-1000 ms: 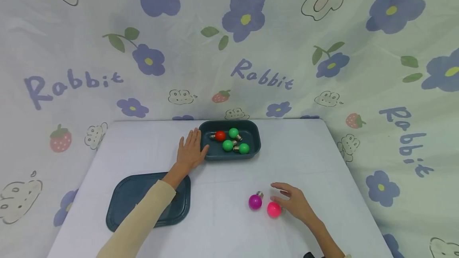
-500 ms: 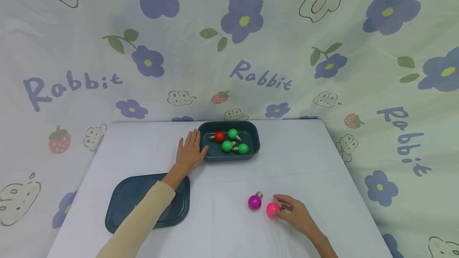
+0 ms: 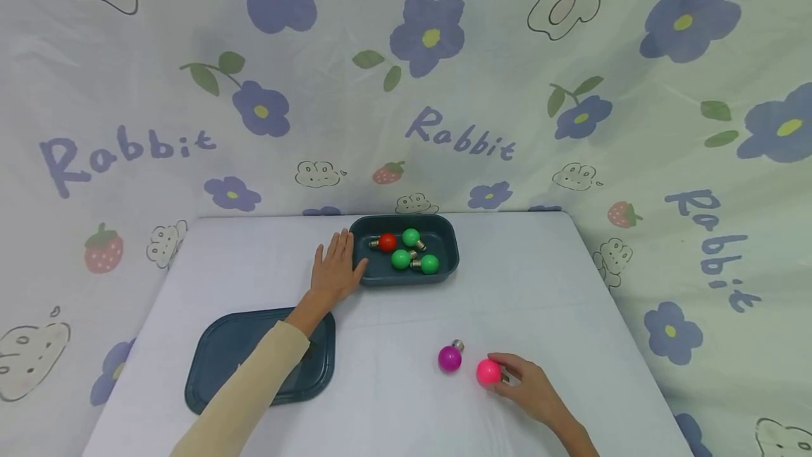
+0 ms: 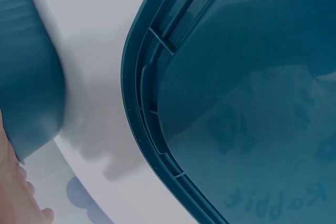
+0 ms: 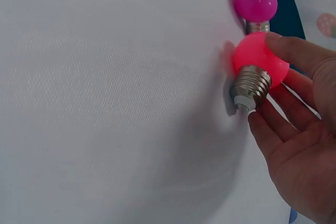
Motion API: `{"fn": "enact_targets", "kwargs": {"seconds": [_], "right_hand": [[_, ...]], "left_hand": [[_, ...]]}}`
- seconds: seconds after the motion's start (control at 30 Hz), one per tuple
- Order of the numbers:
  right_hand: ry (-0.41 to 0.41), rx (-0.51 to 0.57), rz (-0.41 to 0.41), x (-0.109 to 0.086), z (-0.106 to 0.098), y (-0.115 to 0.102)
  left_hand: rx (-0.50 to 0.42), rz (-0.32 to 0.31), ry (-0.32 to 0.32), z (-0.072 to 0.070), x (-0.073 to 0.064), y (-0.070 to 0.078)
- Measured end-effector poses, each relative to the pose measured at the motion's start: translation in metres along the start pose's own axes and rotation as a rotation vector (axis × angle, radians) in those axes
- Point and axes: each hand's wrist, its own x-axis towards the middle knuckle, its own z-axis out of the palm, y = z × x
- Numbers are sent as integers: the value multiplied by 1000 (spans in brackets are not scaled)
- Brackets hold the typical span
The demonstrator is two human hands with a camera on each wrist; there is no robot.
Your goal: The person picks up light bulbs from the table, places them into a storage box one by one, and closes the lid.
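My right hand pinches a pink light bulb between thumb and fingers at the right front of the table; its metal screw base points toward the palm in the right wrist view. Just left of it lies a purple bulb. My left hand lies with straight fingers against the left side of a dark teal bin at the back. Inside the bin are a red bulb and three green bulbs.
A flat dark teal lid lies at the left front, partly under my left forearm in the head view; its ridged rim shows close in the left wrist view. A patterned curtain hangs behind the white table.
My right hand has come down from above onto the pink bulb and closed its thumb and fingers on it; the bulb has shifted slightly right. The left hand stays at the bin.
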Motion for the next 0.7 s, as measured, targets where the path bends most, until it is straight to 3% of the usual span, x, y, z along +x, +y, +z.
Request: {"fn": "enact_targets", "kwargs": {"seconds": [0.4, 0.7], "right_hand": [[50, -15, -128, 12, -10, -3], [97, -31, -226, 33, -23, -23]], "left_hand": [[31, 11, 22, 2, 0, -2], [17, 6, 7, 3, 2, -2]]}}
